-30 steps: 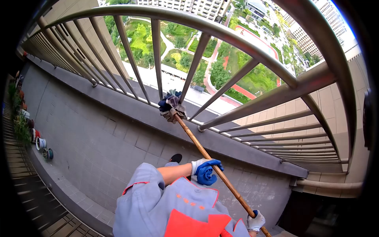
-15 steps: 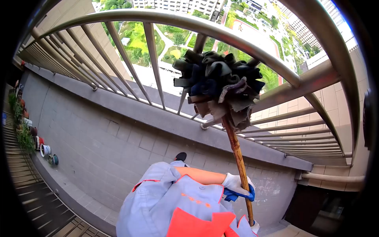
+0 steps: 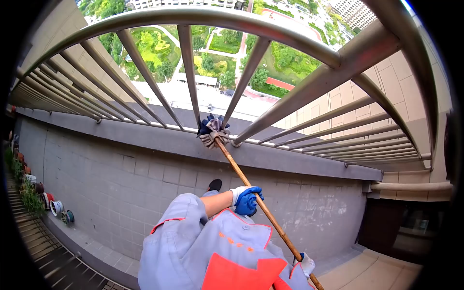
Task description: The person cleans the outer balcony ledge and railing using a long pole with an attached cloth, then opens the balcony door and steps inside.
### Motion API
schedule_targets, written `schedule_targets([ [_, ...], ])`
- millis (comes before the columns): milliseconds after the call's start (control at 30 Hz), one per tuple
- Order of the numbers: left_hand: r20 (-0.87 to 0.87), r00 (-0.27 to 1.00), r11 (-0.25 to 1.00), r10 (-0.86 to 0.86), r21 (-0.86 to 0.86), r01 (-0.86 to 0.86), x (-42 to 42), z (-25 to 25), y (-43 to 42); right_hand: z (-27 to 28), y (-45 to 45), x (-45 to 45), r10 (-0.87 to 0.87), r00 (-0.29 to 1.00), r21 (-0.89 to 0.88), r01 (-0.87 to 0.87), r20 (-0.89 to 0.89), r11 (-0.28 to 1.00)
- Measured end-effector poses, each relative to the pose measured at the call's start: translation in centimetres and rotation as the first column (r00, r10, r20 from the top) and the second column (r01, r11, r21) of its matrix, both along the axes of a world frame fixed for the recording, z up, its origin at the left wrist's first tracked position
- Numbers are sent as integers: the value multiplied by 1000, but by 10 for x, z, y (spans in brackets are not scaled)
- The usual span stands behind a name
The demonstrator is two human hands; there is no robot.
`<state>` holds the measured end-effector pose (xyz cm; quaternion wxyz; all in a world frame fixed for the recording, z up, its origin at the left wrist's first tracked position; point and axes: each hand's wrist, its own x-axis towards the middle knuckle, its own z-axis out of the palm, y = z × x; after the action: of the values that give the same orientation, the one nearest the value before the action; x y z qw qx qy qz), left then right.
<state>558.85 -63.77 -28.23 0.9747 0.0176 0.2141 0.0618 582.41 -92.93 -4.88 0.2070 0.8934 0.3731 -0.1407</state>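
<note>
- Railing of curved, dull silvery metal tubes (image 3: 217, 18) spans the view, its upright bars rising beside a long grey ledge (image 3: 164, 142).
- Grey paved floor (image 3: 96, 179) runs alongside the ledge.
- Long, brown wooden pole (image 3: 275, 224) slants from the lower right up to a bunched mop head of dark blue and greyish cloth strips (image 3: 213, 131). The mop head sits at the foot of the bars, seemingly against them; the step in hand looks like working it along that low edge.
- Left hand, in a white-and-blue glove (image 3: 247, 200), is wrapped around the middle stretch of the pole.
- Right hand, in a white glove with some blue (image 3: 305, 265), appears closed round the pole lower down, its fingers partly hidden. Any shift of the mop head calls for both hands guiding together, with care that the strips do not snag between bars.
</note>
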Motion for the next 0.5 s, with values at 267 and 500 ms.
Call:
schedule_targets([
  [267,208,900,373,-383,926,-56,82,296,1,4,-83,147,-92,995,492,58,44,869],
  [500,199,935,470,-293,882,-41,103,272,-1,-47,-76,151,-52,977,472,146,-207,870],
])
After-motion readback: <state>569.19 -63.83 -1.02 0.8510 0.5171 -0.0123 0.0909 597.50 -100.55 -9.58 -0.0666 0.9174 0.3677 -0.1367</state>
